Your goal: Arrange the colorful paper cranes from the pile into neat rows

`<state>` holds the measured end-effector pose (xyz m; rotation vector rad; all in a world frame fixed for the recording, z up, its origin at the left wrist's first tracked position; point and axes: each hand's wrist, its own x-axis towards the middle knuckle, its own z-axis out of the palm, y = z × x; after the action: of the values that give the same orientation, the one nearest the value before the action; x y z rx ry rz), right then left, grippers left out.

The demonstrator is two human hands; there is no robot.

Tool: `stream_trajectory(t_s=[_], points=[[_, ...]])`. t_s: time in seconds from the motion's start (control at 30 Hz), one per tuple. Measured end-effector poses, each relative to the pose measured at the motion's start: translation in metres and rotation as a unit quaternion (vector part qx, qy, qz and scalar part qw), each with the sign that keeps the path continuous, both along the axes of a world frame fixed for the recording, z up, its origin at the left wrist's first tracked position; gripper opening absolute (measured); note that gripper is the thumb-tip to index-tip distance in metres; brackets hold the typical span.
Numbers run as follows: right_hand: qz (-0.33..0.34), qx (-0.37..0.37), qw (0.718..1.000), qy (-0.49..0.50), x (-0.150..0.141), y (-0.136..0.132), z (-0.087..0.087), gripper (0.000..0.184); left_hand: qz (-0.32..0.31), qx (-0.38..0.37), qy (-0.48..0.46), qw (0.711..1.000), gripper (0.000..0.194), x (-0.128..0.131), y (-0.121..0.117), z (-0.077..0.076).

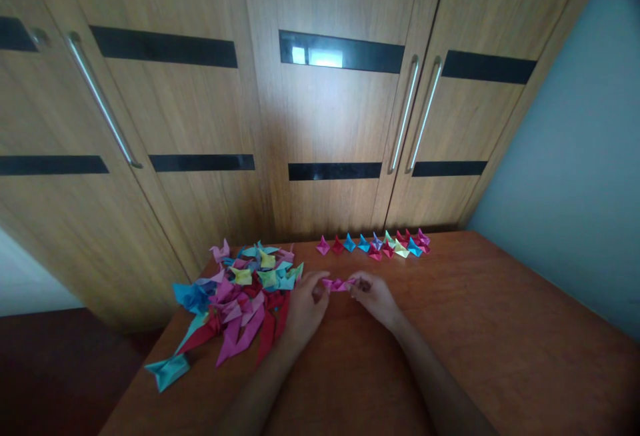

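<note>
Between my two hands is a small piece of folded pink origami paper (pixel 339 285), held just above or on the table; I cannot tell which. My left hand (pixel 306 306) pinches its left end between thumb and fingers. At the opposite end, my right hand (pixel 376 299) grips the tip the same way. Close beside my left hand spreads a pile of folded paper pieces (pixel 240 316) in pink, red, blue, teal and yellow. Beyond my hands, small pointed paper figures (pixel 349 243) stand in rows along the table's back edge.
The brown wooden table (pixel 475 336) reaches back to a wooden wardrobe (pixel 330 116) with long metal handles. A pale blue wall (pixel 565 176) rises on the right. One teal folded paper (pixel 169 372) lies apart near the table's left edge.
</note>
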<state>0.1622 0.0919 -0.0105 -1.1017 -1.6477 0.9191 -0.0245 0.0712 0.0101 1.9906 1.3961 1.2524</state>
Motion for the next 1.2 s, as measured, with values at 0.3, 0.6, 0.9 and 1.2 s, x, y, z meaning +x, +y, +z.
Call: stream_trajectory(t_s=[0.3, 0.6, 0.9, 1.2], points=[[-0.188, 0.015, 0.963, -0.194, 0.021, 0.005, -0.004, 0.019, 0.018, -0.076, -0.064, 0.995, 0.026, 0.004, -0.013, -0.025], [-0.305, -0.091, 0.833, -0.452, 0.017, 0.023, 0.005, 0.030, -0.013, -0.066, -0.026, 0.997, 0.026, 0.003, -0.012, -0.024], [-0.305, -0.119, 0.813, -0.481, 0.011, 0.048, 0.003, 0.035, -0.015, -0.048, -0.008, 0.999, 0.023, 0.005, -0.013, -0.024], [-0.305, -0.124, 0.814, -0.479, 0.012, 0.049, 0.003, 0.038, -0.024, -0.043, -0.008, 0.999, 0.023, 0.006, -0.014, -0.025]])
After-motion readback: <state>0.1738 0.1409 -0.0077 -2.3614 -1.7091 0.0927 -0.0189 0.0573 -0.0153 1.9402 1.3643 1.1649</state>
